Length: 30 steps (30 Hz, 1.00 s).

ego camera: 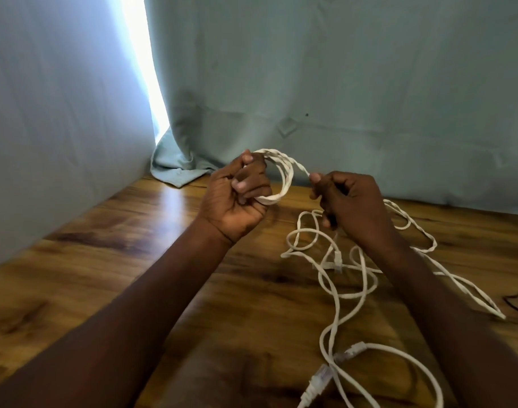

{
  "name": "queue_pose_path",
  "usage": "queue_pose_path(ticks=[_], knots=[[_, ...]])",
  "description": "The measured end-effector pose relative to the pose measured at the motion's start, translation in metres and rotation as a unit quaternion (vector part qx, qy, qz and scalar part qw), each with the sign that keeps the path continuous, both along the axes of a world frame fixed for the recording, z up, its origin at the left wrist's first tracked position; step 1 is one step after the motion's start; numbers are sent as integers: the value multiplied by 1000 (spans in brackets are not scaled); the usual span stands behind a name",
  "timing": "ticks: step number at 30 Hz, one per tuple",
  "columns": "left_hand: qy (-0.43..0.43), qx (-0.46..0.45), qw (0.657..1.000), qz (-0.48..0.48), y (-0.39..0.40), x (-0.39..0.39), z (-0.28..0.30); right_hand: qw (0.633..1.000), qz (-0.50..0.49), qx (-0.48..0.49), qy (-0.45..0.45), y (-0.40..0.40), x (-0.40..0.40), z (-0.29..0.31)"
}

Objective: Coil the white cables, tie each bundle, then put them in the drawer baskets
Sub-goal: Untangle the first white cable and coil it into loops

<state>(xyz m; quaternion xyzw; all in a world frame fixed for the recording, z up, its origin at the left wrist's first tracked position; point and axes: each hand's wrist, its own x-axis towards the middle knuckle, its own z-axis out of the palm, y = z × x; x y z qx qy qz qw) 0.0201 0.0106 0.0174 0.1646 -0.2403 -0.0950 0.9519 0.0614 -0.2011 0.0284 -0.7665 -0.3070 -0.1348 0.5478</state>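
Note:
My left hand [240, 195] grips a small coil of white twisted cable [284, 175], held up above the wooden table [104, 260]. From the coil the same cable runs right to my right hand [349, 204], which pinches it between thumb and fingers. Its loose length trails behind my right wrist and down across the table to an end [487, 307] at the right. A second, smooth white cable [334, 290] lies in tangled loops under my right forearm, with clear plugs [319, 378] near the front edge.
Pale green curtains [340, 83] hang behind the table and along the left, with a bright gap [143, 69] between them. A thin dark cord [517, 304] shows at the right edge of the table.

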Motion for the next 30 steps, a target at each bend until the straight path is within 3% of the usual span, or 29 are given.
queue_pose_path(ticks=[6, 9, 12, 14, 18, 23, 24, 25, 26, 28, 30], knots=[[70, -178, 965, 180, 24, 1, 8, 983, 62, -168, 37, 15, -2, -16], [60, -211, 949, 228, 40, 5, 5, 965, 65, -252, -17, 23, -9, -16], [46, -94, 950, 296, 32, 6, 3, 948, 100, -298, -57, 28, -20, -15], [24, 79, 928, 363, 18, 9, 0, 946, 131, -291, -54, 29, -25, -17], [-43, 436, 777, 451, -6, 8, -8, 946, 157, -282, -41, 28, -24, -18], [-124, 612, 594, 507, -2, 9, -25, 962, 136, -234, -24, 24, -18, -15], [-138, 628, 578, 502, 0, 10, -27, 972, 131, -195, -24, 23, -17, -14], [-145, 635, 581, 488, 1, 9, -27, 981, 128, -147, -19, 22, -16, -13], [-142, 629, 605, 467, -1, 7, -26, 987, 127, -96, -11, 22, -16, -11], [-117, 589, 685, 413, -6, 1, -21, 991, 132, -24, -4, 18, -15, -8], [-106, 562, 740, 355, -7, -4, -13, 991, 134, -1, -13, 15, -14, -6]])
